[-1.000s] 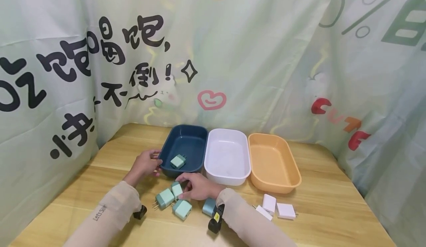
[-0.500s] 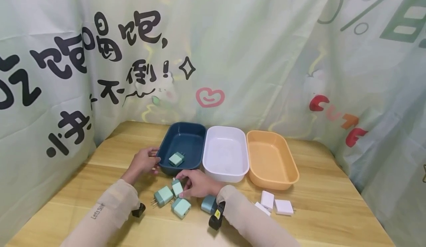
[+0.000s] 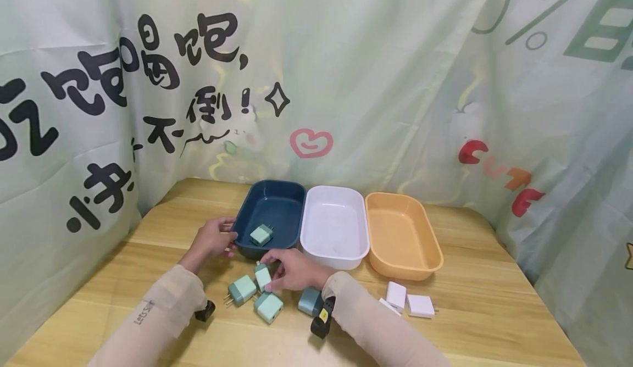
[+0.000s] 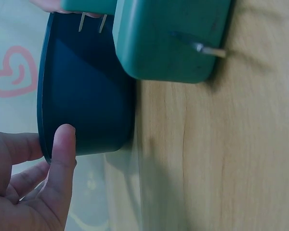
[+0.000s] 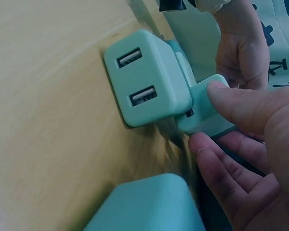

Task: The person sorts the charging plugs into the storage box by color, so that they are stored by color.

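My left hand (image 3: 212, 238) holds the near left corner of a dark blue tray (image 3: 277, 210); in the left wrist view the thumb (image 4: 64, 144) lies against the outer wall. Inside that tray is a light green charger plug (image 3: 261, 235). Just in front of it, my right hand (image 3: 296, 271) pinches another green charger plug (image 3: 262, 277) between thumb and fingers, also seen in the right wrist view as the gripped plug (image 5: 207, 103). Two more green plugs lie close by, one to the left (image 3: 242, 290) and one nearer (image 3: 268, 306). A blue plug (image 3: 309, 301) sits beside the right wrist, partly covered.
A white tray (image 3: 335, 227) and an orange tray (image 3: 405, 235) stand in a row to the right of the blue one. White plugs (image 3: 420, 306) lie in front of the orange tray. A printed curtain (image 3: 376, 81) hangs behind the wooden table (image 3: 475, 312).
The head view has tipped and shifted slightly. Both hands keep nearly the same places, the left at the blue tray and the right at the green plug; a prong of that plug now shows.
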The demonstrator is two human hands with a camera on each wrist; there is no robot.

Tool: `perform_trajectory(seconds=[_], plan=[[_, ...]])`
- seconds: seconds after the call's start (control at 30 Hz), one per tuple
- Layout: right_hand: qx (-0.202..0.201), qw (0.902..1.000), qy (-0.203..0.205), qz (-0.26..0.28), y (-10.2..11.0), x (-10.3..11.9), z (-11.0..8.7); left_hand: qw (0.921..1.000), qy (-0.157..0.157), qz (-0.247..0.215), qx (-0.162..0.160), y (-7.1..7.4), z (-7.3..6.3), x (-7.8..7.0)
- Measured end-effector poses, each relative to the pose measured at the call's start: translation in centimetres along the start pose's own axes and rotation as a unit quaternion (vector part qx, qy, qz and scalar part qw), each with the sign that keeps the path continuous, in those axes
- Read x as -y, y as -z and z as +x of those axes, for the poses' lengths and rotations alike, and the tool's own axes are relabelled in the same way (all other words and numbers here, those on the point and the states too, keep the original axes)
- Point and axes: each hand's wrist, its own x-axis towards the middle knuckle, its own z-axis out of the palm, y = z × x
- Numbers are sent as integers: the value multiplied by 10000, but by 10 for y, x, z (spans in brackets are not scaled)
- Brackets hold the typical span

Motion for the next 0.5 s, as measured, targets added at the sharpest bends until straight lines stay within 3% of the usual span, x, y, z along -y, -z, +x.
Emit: perform_trajectory(seconds=[0.5], plan=[[-52, 9994, 102, 315, 9, 11, 2, 10000, 25, 65, -44, 0, 0, 0]])
